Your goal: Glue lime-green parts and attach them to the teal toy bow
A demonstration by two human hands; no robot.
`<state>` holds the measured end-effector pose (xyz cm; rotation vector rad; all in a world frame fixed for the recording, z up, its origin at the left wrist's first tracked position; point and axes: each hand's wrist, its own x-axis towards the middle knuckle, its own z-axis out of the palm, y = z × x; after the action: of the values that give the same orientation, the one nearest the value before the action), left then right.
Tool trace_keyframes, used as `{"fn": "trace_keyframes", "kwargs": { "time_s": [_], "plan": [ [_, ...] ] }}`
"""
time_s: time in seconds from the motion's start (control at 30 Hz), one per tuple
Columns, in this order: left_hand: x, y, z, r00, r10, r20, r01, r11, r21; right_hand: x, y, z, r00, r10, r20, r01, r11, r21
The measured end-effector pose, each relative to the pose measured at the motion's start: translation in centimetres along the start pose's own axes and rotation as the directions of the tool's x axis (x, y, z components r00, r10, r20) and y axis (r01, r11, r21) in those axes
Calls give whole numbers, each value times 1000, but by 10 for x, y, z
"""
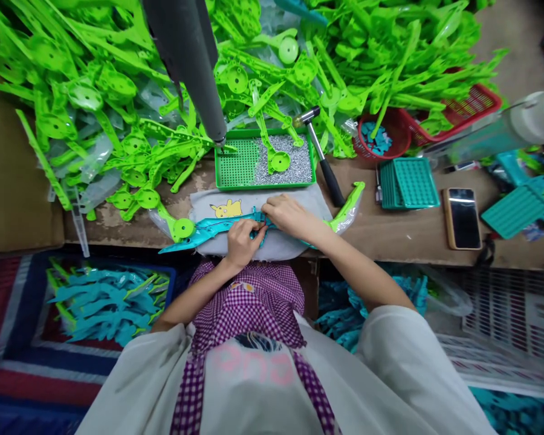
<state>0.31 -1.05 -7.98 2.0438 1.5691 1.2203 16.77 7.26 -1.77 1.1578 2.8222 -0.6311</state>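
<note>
Partly unseen behind L fingers (247,226) & R fingers (272,207): blue pc. (220,226) midsection

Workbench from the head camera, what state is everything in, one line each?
Left hand: fingers closed on teal part
Right hand: fingers on teal part
Teal part: held, across cloth
Gray cloth: spread out
Hammer: lying, not held
Green tray: metal bits mostly rightward
Phone: face up, screen dark
Teal trays: stacked
</note>
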Motion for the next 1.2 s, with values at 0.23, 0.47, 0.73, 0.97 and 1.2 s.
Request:
{"fn": "trace_keyframes", "kwargs": {
  "time_s": [0.23,0.47,0.73,0.97,1.2],
  "plan": [
    [3,1,-1,998,46,-44,-46,999,-12,1,1,1,1000,-16,22,15,999,39],
    [2,-1,3,999,-3,-32,4,999,47,1,6,0,999,-32,8,31,996,87],
    [1,1,3,999,-8,-42,10,998,55,-8,21,21,991,-45,-122,68,979,191],
    [2,1,1,999,-46,22,44,997,65,-6,8,24,994,29,-108,-9,983,181],
    [6,4,2,995,-66,68,59,993,102,-14,17,6,997,45,-67,-1,833,554]
  ]
}}
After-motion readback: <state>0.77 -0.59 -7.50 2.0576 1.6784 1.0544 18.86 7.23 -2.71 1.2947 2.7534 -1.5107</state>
